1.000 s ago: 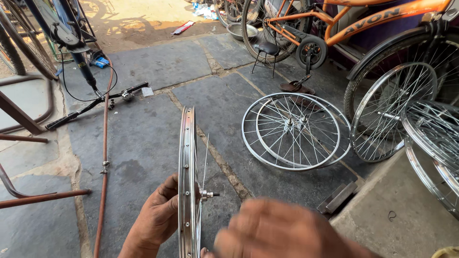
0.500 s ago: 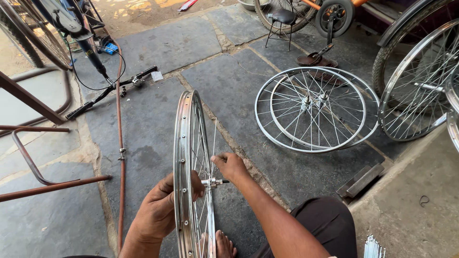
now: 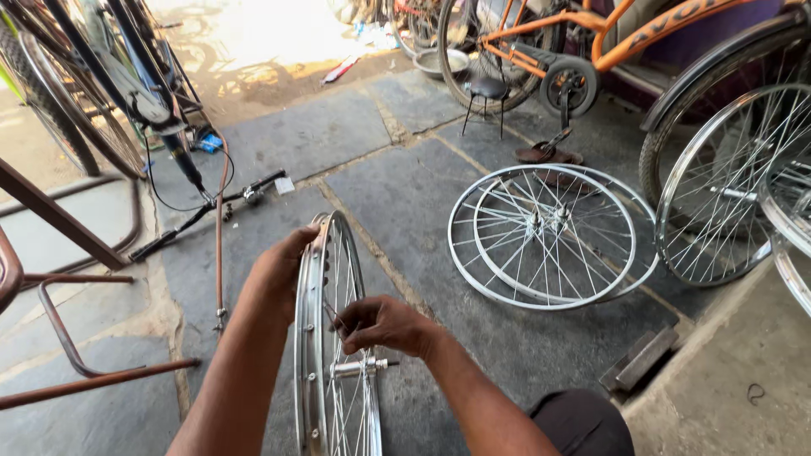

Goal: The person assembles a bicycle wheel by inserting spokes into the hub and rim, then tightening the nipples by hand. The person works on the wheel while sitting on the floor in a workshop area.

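**Upright wheel gripped at rim and spokes**

Orange bicycle (image 3: pixel 608 42) stands far right. Two spoked wheels (image 3: pixel 549 236) lie flat on the stone floor (image 3: pixel 422 186), right of centre. Bicycle wheel (image 3: pixel 334 338) stands upright, near centre, edge-on. Left hand (image 3: pixel 283 270) is closed over its upper rim. Right hand (image 3: pixel 380 325) pinches narrow on a spoke above the hub axle (image 3: pixel 359 368).

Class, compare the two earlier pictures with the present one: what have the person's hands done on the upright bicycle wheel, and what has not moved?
The left hand has climbed from the side of the upright wheel to grip near the rim's top. The right hand has shifted from the hub axle up to the spokes just above it. The wheel stays upright, and the two wheels lying on the stone floor remain where they were.
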